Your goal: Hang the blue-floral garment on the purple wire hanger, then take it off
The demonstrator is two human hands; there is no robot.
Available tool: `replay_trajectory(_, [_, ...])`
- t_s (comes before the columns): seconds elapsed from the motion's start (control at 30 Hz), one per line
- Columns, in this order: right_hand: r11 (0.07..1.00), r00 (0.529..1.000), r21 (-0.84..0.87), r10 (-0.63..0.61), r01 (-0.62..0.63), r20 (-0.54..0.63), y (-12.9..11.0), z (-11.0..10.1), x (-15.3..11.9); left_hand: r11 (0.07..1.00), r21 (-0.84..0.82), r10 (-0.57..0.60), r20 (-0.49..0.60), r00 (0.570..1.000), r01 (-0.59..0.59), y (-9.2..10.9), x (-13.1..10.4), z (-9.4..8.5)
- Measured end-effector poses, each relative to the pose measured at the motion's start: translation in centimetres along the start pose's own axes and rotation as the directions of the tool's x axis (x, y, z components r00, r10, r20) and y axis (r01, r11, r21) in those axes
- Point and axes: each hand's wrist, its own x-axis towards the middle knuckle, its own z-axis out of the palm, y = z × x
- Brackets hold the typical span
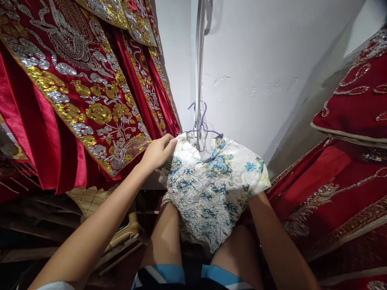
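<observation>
A white short-sleeved top [208, 189] with a blue and green floral pattern hangs in front of me on a thin purple hanger [202, 128]. The hanger's hook is up, and its arms run into the neckline. My left hand [159, 152] pinches the top's shoulder on the left, thumb and fingers closed on the cloth. From the lower right my right forearm [273, 237] reaches up into or behind the other sleeve. The cloth covers my right hand, so its fingers are hidden.
Red garments with gold and silver embroidery [99, 112] hang at the left, close to my left arm. More red beaded garments [347, 173] stand at the right. Behind the top are a pale wall [256, 60] and a vertical metal pole [198, 60]. Wooden furniture [130, 231] sits low at the left.
</observation>
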Motion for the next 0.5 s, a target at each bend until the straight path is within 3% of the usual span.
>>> replay_trajectory(0.1, [0.927,0.982,0.369,0.13,-0.071,-0.138,-0.3,0.1,0.6,0.998,-0.038,-0.046,-0.018,0.999,0.046,-1.9,-1.2,-0.7])
replay_trajectory(0.23, [0.655,0.93,0.744,0.341,-0.132,-0.135,-1.0,-0.4,0.9,0.977,-0.2,-0.112,-0.201,0.973,0.071,-2.4,-1.7,-1.1])
replay_trajectory(0.3, [0.563,0.907,0.813,0.404,-0.146,-0.117,-1.6,-0.8,1.6,0.972,-0.229,-0.12,-0.282,0.952,0.055,-1.6,-1.1,-1.5])
replay_trajectory(0.43, [0.542,0.856,0.835,0.473,-0.094,-0.211,-3.3,-1.5,2.5,0.988,-0.152,-0.023,-0.314,0.949,-0.027,0.5,1.0,-2.5])
replay_trajectory(0.5, [0.56,0.859,0.826,0.449,-0.057,-0.245,-4.6,-1.9,1.3,0.993,-0.064,0.07,-0.313,0.947,-0.095,1.0,1.8,-2.5])
